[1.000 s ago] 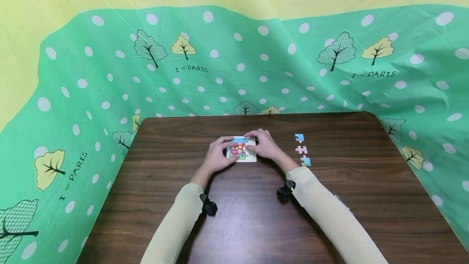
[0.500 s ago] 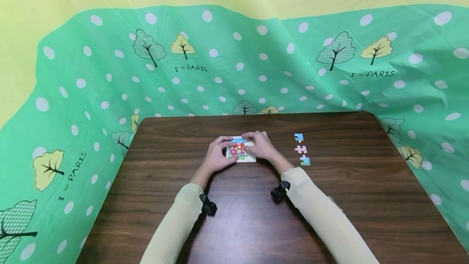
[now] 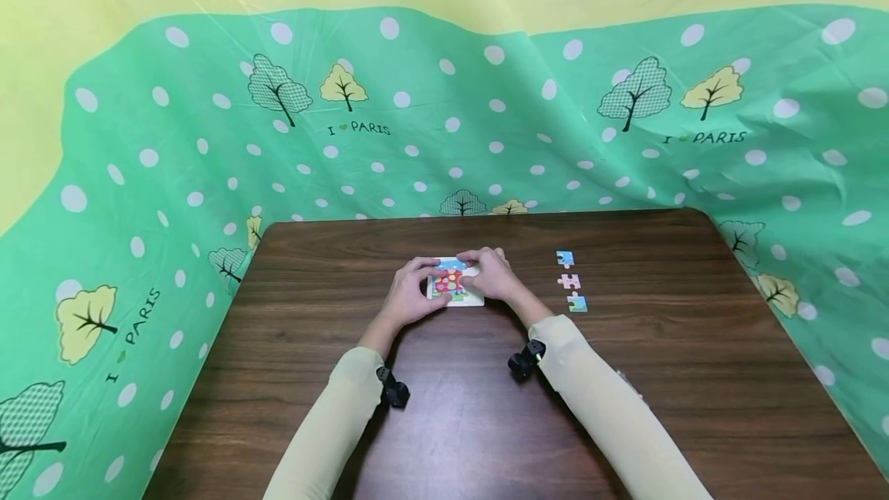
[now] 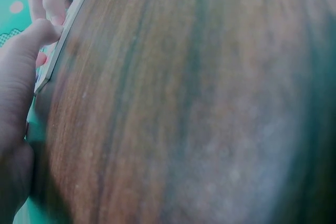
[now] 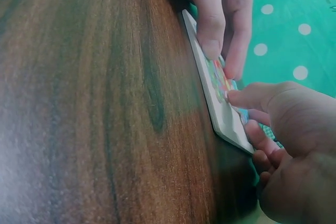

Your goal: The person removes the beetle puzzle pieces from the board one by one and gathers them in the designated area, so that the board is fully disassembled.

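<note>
A small jigsaw puzzle (image 3: 449, 282) with a red, dotted picture lies in a white tray (image 3: 475, 299) near the table's far side. My left hand (image 3: 406, 295) holds its left side, thumb on the near edge and fingers on the far edge. From the right, my right hand (image 3: 496, 276) grips the puzzle with bent fingers. Its thumb (image 5: 244, 97) touches the picture's right edge, and the other fingers reach the tray's far and right sides. A bare white strip of tray shows right of the picture. The hands partly cover the pieces.
Three loose puzzle pieces lie in a column to the right: a blue piece (image 3: 565, 258), a pink piece (image 3: 569, 282) and a blue-green piece (image 3: 577, 304). Behind the brown wooden table (image 3: 458, 407) hangs a green and yellow dotted cloth (image 3: 417, 122).
My right hand and forearm have shifted a little to the left, with the thumb moving slightly left over the picture. My left hand and the tray stay nearly still.
</note>
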